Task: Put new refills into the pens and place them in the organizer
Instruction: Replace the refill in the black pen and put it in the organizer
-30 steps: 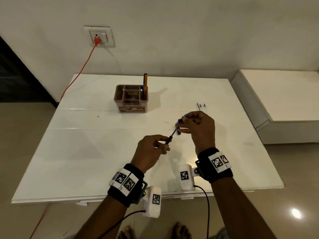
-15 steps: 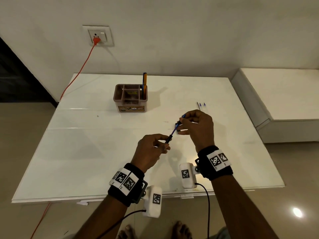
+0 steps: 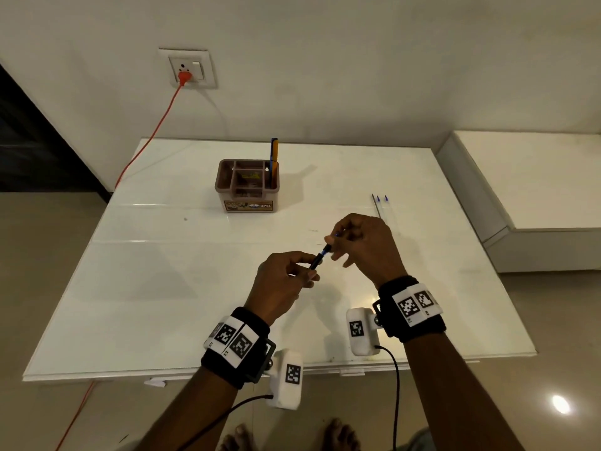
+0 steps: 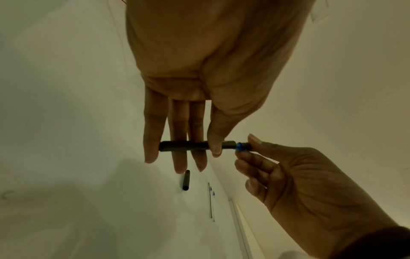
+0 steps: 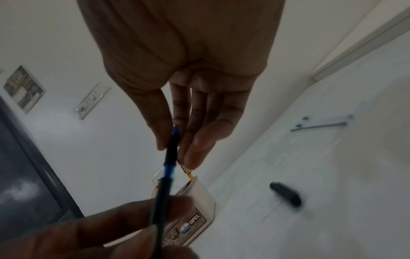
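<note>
Our left hand pinches the light, stiff black pen barrel mid-length; our right hand pinches its tip section, nearer the organizer.

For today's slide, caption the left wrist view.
Left hand holds black pen barrel while right hand pinches its tip section.

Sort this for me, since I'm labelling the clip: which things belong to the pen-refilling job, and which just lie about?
Job:
- black pen barrel, held by left hand
- tip section, pinched by right hand
- spare refills
- black cap on the table
- organizer

Lying about:
- orange cord
- wall socket
</note>
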`<action>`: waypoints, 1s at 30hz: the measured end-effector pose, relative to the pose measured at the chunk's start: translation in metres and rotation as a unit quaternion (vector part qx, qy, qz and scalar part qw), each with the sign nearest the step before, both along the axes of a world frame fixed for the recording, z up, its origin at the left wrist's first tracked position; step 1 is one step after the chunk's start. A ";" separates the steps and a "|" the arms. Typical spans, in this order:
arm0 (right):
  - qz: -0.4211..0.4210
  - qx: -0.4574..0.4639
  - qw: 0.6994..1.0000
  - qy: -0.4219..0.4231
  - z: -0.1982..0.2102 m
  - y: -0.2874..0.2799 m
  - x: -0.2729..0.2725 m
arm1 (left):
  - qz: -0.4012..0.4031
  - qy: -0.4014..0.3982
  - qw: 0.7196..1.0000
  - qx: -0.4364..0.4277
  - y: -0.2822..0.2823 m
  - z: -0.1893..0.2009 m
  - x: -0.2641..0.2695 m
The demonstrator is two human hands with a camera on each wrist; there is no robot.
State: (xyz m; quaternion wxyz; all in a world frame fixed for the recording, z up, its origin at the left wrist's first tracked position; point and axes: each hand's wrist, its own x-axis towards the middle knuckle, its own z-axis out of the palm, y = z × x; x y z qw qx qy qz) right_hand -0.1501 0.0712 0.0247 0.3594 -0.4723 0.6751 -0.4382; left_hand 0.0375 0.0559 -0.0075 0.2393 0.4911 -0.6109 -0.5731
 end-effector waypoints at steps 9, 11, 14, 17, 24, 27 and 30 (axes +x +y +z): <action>0.052 0.019 0.991 0.125 -0.006 -0.001 -0.012 | -0.017 -0.040 0.997 -0.060 0.001 -0.009 -0.005; 0.057 0.015 0.991 0.124 -0.004 -0.001 -0.012 | -0.016 -0.051 0.996 -0.077 0.001 -0.011 -0.004; 0.060 0.012 0.988 0.145 -0.005 -0.001 -0.013 | -0.020 -0.033 0.997 -0.063 0.000 -0.011 -0.004; 0.061 0.019 0.983 0.173 -0.008 -0.003 -0.015 | -0.022 -0.006 0.999 -0.043 -0.001 -0.008 -0.003; 0.040 0.076 0.980 0.178 -0.004 -0.001 -0.012 | -0.034 -0.011 0.997 -0.069 -0.002 -0.008 -0.004; 0.071 0.064 0.985 0.146 0.001 0.001 -0.010 | -0.020 -0.003 0.998 -0.061 -0.004 -0.007 -0.002; 0.097 0.011 0.989 0.113 -0.005 0.001 -0.013 | -0.014 0.004 0.998 -0.054 -0.005 -0.006 -0.001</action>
